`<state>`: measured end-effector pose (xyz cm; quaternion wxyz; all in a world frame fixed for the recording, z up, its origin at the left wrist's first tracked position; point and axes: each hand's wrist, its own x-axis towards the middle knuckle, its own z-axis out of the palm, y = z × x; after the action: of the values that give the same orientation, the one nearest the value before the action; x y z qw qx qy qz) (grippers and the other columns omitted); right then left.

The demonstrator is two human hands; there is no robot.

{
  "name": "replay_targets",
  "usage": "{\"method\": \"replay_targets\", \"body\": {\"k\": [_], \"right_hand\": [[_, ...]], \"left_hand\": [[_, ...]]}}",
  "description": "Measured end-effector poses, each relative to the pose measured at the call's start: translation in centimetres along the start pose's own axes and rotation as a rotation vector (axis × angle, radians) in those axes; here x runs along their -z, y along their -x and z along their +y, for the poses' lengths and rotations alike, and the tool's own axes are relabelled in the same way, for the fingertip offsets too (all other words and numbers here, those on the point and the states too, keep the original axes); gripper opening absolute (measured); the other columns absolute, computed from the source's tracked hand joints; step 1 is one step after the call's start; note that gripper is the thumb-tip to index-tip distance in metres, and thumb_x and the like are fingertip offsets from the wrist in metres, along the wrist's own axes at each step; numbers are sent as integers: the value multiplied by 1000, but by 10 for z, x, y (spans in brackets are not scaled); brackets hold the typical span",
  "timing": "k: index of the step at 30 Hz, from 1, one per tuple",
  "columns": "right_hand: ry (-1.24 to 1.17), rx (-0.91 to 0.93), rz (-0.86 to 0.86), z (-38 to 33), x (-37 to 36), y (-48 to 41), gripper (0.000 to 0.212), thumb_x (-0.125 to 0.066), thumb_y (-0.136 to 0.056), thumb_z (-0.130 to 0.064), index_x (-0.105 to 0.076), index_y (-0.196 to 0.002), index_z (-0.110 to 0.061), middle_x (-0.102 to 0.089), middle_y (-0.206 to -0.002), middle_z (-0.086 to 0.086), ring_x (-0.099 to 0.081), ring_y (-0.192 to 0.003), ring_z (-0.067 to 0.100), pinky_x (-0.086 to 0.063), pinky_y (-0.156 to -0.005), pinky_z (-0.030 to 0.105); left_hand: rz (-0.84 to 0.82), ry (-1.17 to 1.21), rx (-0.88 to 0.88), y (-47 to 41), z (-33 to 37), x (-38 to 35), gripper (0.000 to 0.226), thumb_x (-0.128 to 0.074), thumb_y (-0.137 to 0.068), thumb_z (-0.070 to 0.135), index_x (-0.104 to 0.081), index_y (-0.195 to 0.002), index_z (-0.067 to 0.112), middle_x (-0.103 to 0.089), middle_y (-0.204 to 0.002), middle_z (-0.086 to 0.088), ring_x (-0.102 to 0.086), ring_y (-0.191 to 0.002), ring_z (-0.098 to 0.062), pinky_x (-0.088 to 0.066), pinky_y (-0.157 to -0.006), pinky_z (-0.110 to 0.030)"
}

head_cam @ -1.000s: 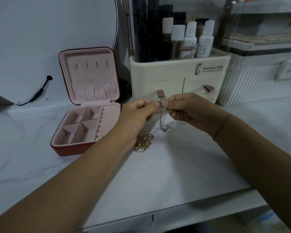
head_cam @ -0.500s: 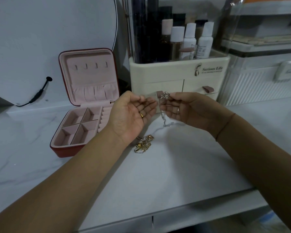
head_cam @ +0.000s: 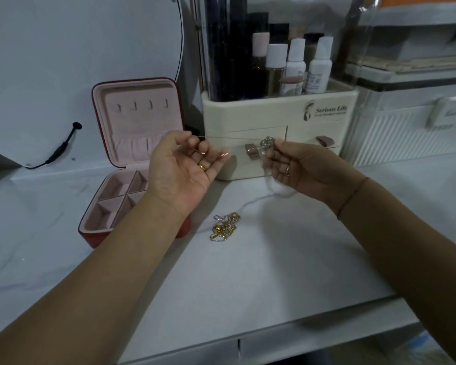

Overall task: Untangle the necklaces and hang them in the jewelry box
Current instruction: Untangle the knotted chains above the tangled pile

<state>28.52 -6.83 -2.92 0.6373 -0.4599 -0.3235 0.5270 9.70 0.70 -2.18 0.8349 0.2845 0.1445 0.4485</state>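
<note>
Right of the open box (head_cam: 140, 127), the left hand (head_cam: 184, 171) has drawn away, fingers pinching the necklace (head_cam: 232, 140), now tight across to the right hand (head_cam: 298, 168), whose fingers pinch its charm (head_cam: 267, 142), so it seems nearly free of the pile (head_cam: 223, 227) on the surface (head_cam: 274, 259).

place: home dressing table (head_cam: 248, 272) | evidence: round mirror (head_cam: 77, 48), cosmetics organizer (head_cam: 274, 111), lotion bottles (head_cam: 320, 67)

Both forearms (head_cam: 116, 272) are bare. The left hand (head_cam: 184, 175) wears a gold band (head_cam: 202, 167) on one finger. The right hand (head_cam: 300, 169) wears a thinner ring (head_cam: 288, 169), and a thin reddish cord (head_cam: 352, 197) circles its wrist.
</note>
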Motion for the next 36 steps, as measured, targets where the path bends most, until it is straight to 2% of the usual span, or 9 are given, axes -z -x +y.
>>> {"method": "replay_targets", "body": {"k": [2,5,12,17,20,23,26,30,36], "right_hand": [[10,11,25,0,1,0,21,-46,-99,-20,-60,-86,-12,-68,-69,-5,-68,-71,7,-52,-61,16],[6,7,26,2,2,-2,18,-46,-99,-20,-60,-92,-11,-71,-75,-4,-69,-75,8,-54,-63,17],[-112,14,-2,0,-2,1,22,-40,-101,-16,-59,-97,-5,-74,-81,2,-72,-78,11,-57,-73,22],[93,122,-48,0,-1,2,23,-43,-100,-16,-59,-83,-11,-64,-70,-3,-57,-73,11,-48,-66,18],[204,188,-63,2,-4,5,20,-48,-97,-14,-62,-84,-9,-68,-73,-1,-59,-70,9,-46,-69,21],[224,184,-114,4,-7,6,16,-52,-95,-15,-64,-93,-4,-72,-89,8,-60,-74,9,-48,-69,19],[284,197,-78,5,-8,5,15,-55,-94,-16,-64,-96,-4,-62,-101,21,-55,-72,8,-47,-65,16],[329,244,-61,5,-9,6,13,-55,-93,-14,-63,-84,-9,-61,-74,5,-52,-64,7,-43,-64,19],[450,304,-26,4,-12,8,11,-60,-91,-14,-66,-81,-12,-62,-67,1,-49,-61,10,-40,-62,23]], "left_hand": [[5,6,-6,0,4,-1,28,-49,-86,18,-51,-60,13,-45,-55,-1,-48,-48,-14,-56,-71,-30],[11,-65,-6,1,6,-2,25,-46,-88,19,-51,-65,13,-43,-56,0,-40,-45,-11,-47,-56,-22],[-41,-333,82,1,1,0,19,-52,-88,20,-54,-70,15,-45,-57,2,-31,-43,-8,-29,-41,-18],[-160,-672,157,7,-10,0,12,-66,-73,23,-65,-79,13,-46,-62,5,-27,-43,-4,-18,-40,-17],[-195,-649,258,11,-19,0,22,-66,-71,14,-76,-91,13,-44,-60,6,-26,-44,-3,-15,-42,-17],[-177,-570,290,13,-26,-2,34,-64,-71,8,-71,-104,13,-47,-56,9,-26,-44,-2,-16,-42,-16],[-142,-572,267,13,-31,-4,33,-63,-74,5,-66,-106,12,-48,-54,10,-26,-41,-2,-18,-37,-14],[-89,-579,273,14,-34,-5,22,-61,-81,3,-66,-101,11,-49,-58,7,-27,-38,-2,-19,-35,-13],[-40,-589,246,14,-36,-5,18,-64,-85,14,-66,-101,6,-47,-61,5,-27,-38,-2,-20,-33,-13]]}}
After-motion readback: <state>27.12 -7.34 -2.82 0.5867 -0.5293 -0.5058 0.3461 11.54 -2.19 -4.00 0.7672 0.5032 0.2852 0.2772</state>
